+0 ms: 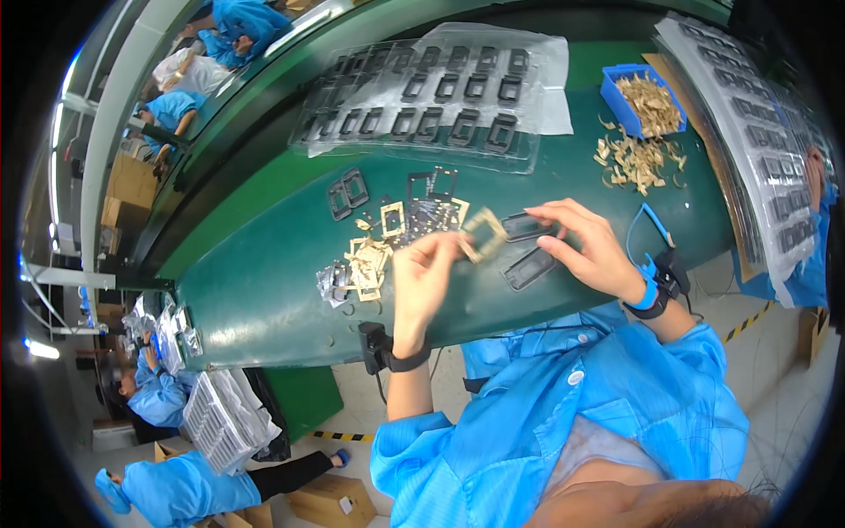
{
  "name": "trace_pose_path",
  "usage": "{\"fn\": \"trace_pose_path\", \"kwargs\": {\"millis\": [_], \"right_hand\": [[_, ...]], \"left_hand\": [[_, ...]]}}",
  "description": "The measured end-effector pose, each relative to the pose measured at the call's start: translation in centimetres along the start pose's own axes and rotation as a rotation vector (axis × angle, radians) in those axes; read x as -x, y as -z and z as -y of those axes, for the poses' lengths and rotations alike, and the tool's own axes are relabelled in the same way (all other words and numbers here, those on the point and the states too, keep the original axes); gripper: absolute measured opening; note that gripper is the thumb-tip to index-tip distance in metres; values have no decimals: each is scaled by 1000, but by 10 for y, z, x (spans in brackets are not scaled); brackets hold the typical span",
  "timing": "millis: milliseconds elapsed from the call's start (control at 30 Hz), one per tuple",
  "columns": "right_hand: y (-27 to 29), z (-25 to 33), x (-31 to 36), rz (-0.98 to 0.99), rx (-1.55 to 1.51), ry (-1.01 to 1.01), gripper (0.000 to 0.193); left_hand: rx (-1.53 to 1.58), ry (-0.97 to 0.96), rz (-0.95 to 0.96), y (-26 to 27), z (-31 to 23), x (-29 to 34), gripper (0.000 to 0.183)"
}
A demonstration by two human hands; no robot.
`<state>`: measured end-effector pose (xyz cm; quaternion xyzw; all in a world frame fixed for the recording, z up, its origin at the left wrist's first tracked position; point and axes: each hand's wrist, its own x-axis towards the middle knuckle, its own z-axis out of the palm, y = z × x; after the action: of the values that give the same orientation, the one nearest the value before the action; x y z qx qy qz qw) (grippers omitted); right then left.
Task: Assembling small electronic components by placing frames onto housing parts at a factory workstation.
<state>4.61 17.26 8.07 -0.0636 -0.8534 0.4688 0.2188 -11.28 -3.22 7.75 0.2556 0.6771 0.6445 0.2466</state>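
Observation:
My left hand (424,275) pinches a thin cream-coloured rectangular frame (486,238) by its left edge, above the green table. My right hand (588,248) has thumb and fingertips closed on the right end of a black rectangular plastic frame (521,227). Just below it, a second black plastic frame (529,269) lies on the table under my right thumb. Left of my hands are a pile of cream paper-like frames and scraps (370,264), a spread of small dark pieces (427,216) and a pair of black frames (349,192).
Clear trays of black frames (537,150) stand at the back. A blue bin (620,92) of tan scraps sits at the back right, with scraps spilled before it. Blue-handled cutters (651,224) lie near my right wrist. Another tray stack (757,123) stands at right. Co-workers in blue sit around.

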Motion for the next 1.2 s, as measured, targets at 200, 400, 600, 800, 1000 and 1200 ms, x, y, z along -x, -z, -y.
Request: {"fn": "trace_pose_path", "kwargs": {"millis": [200,400,600,800,1000,1200], "right_hand": [[-6,-8,6,292,-179,-57,27],[-8,-16,22,227,-705,-517,17],[-10,-23,28,125,-686,-360,11],[-4,-9,40,157,321,370,24],[6,-26,58,161,538,454,30],[-1,-23,52,9,636,559,36]], "left_hand": [[-4,139,296,-32,14,22,26],[406,209,34,-63,15,33,24],[342,216,106,-64,34,43,24],[-345,-173,40,-59,30,68,42],[-779,-456,-66,-72,47,57,37],[-796,-506,-48,-70,54,27,25]]}}
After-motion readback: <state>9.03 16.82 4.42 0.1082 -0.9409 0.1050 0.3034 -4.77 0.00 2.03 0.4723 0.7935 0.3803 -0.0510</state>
